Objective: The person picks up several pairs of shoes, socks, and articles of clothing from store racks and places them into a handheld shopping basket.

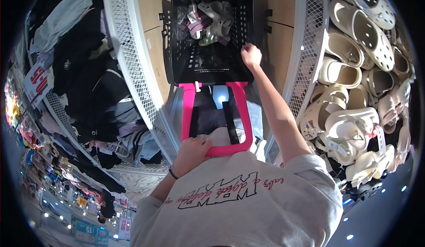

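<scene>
My left hand, with a ring and a dark wristband, is closed around the left end of the pink push handle of a shopping cart. The black plastic basket sits ahead of the handle. At its far end lie pale clogs and a pink-and-purple item beside a white tag. My right hand is at the basket's right rim with its fingers curled. Whether those fingers grip the rim is hidden.
White mesh-sided bins flank the narrow aisle. Dark folded clothes fill the left bin, with a price sign on its far side. Many cream clogs are heaped in the right bin. Another person is in the distance.
</scene>
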`<act>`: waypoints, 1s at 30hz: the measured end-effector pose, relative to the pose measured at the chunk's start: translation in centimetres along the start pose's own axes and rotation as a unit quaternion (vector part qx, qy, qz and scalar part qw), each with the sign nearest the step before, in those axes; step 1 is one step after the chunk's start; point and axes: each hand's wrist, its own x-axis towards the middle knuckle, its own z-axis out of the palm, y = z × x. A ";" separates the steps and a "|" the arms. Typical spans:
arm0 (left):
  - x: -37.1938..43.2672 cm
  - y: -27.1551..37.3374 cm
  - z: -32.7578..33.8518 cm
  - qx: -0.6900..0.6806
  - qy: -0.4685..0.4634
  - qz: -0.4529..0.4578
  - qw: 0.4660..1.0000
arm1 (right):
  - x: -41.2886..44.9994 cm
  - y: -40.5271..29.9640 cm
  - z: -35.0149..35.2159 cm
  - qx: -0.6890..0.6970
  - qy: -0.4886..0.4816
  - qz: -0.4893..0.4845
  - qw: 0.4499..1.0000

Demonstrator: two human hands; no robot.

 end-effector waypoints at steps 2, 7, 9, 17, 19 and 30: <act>0.0 0.1 -0.3 0.021 0.001 0.014 1.000 | 3.4 -0.6 2.0 0.055 -0.019 0.001 0.998; -2.2 -2.6 -1.0 0.044 0.058 -0.038 0.997 | 11.3 -0.6 7.4 0.160 -0.127 0.024 0.979; -2.9 -3.3 -1.2 0.086 0.028 -0.067 0.994 | 15.4 1.5 10.6 0.102 -0.097 0.095 0.985; -1.1 -1.8 0.4 0.104 -0.025 -0.105 0.989 | 25.4 5.4 20.5 0.446 -0.107 0.261 0.850; -0.2 -1.3 -0.4 0.110 -0.020 -0.125 0.986 | 26.8 5.8 23.0 0.491 -0.099 0.260 0.826; 0.6 -1.5 -1.8 0.168 -0.013 -0.146 0.975 | 30.9 5.7 27.4 0.632 -0.001 0.231 0.740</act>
